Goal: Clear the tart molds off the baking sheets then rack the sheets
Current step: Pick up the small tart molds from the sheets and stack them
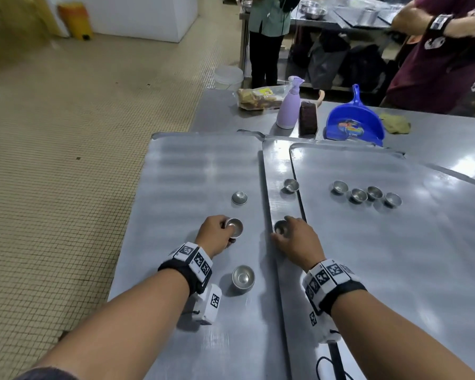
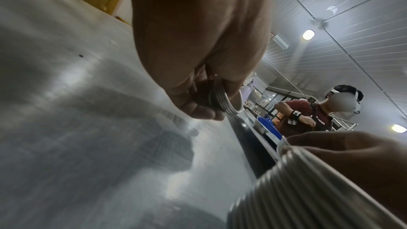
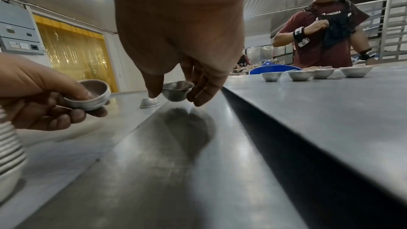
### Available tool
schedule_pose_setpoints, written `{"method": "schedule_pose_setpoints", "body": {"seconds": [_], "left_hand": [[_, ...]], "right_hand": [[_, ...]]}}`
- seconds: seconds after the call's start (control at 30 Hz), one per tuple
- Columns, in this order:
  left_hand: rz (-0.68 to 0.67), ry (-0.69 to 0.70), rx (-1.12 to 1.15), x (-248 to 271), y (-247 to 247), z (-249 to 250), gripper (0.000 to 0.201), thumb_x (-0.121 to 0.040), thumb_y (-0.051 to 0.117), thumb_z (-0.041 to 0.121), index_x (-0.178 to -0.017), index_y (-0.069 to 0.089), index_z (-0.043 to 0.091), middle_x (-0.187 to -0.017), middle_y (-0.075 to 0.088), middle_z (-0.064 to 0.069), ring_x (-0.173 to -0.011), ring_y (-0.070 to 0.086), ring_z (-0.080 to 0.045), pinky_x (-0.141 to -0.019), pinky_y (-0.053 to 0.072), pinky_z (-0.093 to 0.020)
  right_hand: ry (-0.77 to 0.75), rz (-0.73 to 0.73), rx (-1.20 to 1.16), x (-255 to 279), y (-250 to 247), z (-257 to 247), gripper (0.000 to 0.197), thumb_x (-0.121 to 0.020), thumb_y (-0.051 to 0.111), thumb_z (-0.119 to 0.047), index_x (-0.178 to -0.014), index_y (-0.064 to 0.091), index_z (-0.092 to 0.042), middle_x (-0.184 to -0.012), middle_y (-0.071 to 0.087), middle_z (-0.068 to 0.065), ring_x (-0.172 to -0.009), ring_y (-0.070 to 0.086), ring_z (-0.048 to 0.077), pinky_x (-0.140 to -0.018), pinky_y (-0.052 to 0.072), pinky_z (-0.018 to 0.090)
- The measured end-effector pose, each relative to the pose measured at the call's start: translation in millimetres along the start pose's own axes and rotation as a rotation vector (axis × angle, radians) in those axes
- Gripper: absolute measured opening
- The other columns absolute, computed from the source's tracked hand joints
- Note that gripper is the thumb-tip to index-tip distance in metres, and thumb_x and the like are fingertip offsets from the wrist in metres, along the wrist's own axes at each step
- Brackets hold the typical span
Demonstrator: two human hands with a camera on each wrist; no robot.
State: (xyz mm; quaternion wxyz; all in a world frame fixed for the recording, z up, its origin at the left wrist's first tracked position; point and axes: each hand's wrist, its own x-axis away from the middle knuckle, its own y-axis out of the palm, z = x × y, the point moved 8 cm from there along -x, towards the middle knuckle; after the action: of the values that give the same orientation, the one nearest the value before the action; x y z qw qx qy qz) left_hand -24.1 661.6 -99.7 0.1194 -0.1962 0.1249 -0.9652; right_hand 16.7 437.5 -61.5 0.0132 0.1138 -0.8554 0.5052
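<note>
In the head view, a small nested stack of tart molds (image 1: 234,227) is held mouth-up in the left hand (image 1: 215,237) over the left baking sheet (image 1: 203,165), probably so loose molds can be gathered into it. Another stack (image 1: 243,277) stands nearer, and one mold (image 1: 239,198) lies inverted farther off.

In the left wrist view, the left grip (image 2: 211,97) is seen clamped on ribbed rims (image 2: 220,98).

In the right wrist view, a single mold (image 3: 177,90), upright and slightly tilted, is pinched by the right hand (image 3: 182,41) just above the middle sheet (image 3: 176,163). Four molds (image 3: 317,73) remain on the far right sheet.
</note>
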Motion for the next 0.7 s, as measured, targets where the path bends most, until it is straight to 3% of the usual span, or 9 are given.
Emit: {"method": "schedule_pose_setpoints", "body": {"seconds": [0.13, 0.33, 0.43, 0.57, 0.7], "left_hand": [[-0.007, -0.010, 0.050, 1, 1, -1, 0.011, -0.091, 0.059, 0.004, -0.093, 0.070, 0.008, -0.083, 0.072, -0.014, -0.063, 0.074, -0.021, -0.052, 0.053, -0.026], [-0.065, 0.007, 0.265, -2, 5, 8, 0.011, -0.091, 0.064, 0.001, -0.094, 0.073, 0.004, -0.094, 0.073, -0.020, -0.078, 0.075, -0.026, -0.082, 0.062, -0.041], [-0.093, 0.002, 0.399, 0, 5, 19, 0.018, -0.092, 0.057, 0.001, -0.098, 0.074, -0.003, -0.093, 0.072, -0.022, -0.083, 0.071, -0.026, -0.084, 0.061, -0.043], [-0.106, -0.034, 0.529, 2, 6, 24, 0.024, -0.089, 0.049, 0.000, -0.094, 0.062, -0.020, -0.087, 0.066, -0.024, -0.083, 0.067, -0.030, -0.083, 0.061, -0.047], [-0.093, -0.071, 0.604, 3, 4, 21, 0.025, -0.092, 0.050, 0.006, -0.092, 0.066, -0.012, -0.080, 0.064, -0.020, -0.075, 0.065, -0.025, -0.077, 0.060, -0.042]], "right_hand": [[-0.095, 0.024, -0.077, 4, -4, -28, 0.032, -0.085, 0.072, -0.035, -0.111, 0.064, -0.019, -0.103, 0.060, 0.002, -0.096, 0.060, 0.023, -0.078, 0.043, 0.030], [-0.217, 0.012, -0.204, 7, 1, -73, 0.049, -0.085, 0.075, -0.035, -0.128, 0.060, -0.017, -0.116, 0.070, 0.001, -0.104, 0.064, 0.021, -0.088, 0.050, 0.033], [-0.230, 0.002, -0.210, 6, 2, -83, 0.053, -0.086, 0.074, -0.036, -0.134, 0.057, -0.022, -0.115, 0.071, 0.001, -0.104, 0.065, 0.021, -0.087, 0.051, 0.034], [-0.234, -0.006, -0.203, 2, 4, -91, 0.056, -0.088, 0.071, -0.042, -0.138, 0.051, -0.028, -0.113, 0.072, 0.002, -0.101, 0.066, 0.024, -0.087, 0.052, 0.037], [-0.236, -0.037, -0.185, -1, 12, -95, 0.060, -0.088, 0.071, -0.044, -0.142, 0.049, -0.031, -0.114, 0.071, 0.004, -0.100, 0.066, 0.025, -0.086, 0.052, 0.037]]}}
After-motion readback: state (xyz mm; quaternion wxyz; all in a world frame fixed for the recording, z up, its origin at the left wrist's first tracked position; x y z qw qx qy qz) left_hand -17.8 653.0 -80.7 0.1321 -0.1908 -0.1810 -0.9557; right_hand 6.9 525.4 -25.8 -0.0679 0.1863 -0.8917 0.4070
